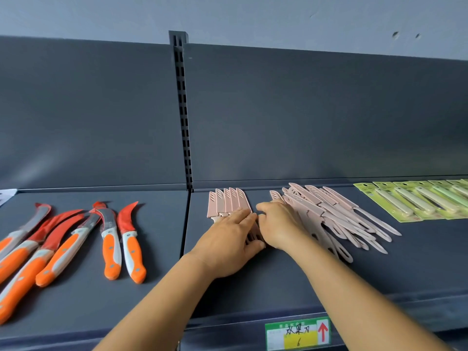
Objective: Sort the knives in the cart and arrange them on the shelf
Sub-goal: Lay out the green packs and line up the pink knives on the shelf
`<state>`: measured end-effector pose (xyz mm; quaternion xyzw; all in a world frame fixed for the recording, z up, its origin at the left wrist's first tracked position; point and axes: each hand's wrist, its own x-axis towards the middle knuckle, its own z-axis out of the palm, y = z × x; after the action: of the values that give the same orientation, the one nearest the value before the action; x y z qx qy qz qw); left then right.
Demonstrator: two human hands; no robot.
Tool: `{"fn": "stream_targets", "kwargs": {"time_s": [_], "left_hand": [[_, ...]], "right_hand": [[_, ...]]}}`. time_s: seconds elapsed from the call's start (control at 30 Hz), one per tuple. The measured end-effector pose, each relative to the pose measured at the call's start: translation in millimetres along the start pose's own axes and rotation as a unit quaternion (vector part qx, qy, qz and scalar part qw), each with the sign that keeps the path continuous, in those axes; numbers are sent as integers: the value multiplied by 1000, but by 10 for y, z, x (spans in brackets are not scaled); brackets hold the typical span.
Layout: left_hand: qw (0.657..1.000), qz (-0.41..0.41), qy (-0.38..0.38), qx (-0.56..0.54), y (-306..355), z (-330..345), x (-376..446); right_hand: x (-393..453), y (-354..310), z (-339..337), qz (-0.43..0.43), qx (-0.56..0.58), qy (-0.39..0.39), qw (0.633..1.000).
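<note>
A neat row of pink sheathed fruit knives (226, 201) lies on the dark grey shelf (278, 272), tips toward the back panel. My left hand (229, 243) lies flat over their handles, fingers straight. My right hand (277, 225) sits just right of it, its fingers curled down onto one pink knife (275, 195) between the row and a loose heap of pink knives (336, 219). The knife handles under both hands are mostly hidden.
Several orange-handled curved knives (76, 247) with red blade covers lie fanned out on the left shelf section. Green carded peelers (415, 201) overlap at the far right. A green and yellow price label (298, 334) sits on the shelf's front edge. A slotted upright (182, 110) divides the back panels.
</note>
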<state>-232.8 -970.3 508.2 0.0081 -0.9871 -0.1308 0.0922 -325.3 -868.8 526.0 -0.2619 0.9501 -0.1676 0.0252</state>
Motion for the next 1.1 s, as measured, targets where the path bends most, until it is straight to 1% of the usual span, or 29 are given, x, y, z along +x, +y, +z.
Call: {"fn": "stream_targets", "kwargs": {"time_s": [0.1,0.2,0.3,0.4,0.77,1.1], "left_hand": [[999,-16,-36,32,71,-8,45],[998,-32,-44,44,96,28,73],[998,-37,-38,44,101,51,74],[998,-34,-35,46,88,64,57],[999,-40,-19,14,59,98,49],[999,-38,-18,-5,49,91,57]], "right_hand": [[-110,191,-70,1,-91,-12,996],[-160,311,-77,10,-132,-29,991],[-173,342,-69,-4,-120,-39,992],[-149,308,-51,-16,-84,-31,996],[2,74,7,-12,22,0,1000],[-31,64,31,-26,37,-12,999]]}}
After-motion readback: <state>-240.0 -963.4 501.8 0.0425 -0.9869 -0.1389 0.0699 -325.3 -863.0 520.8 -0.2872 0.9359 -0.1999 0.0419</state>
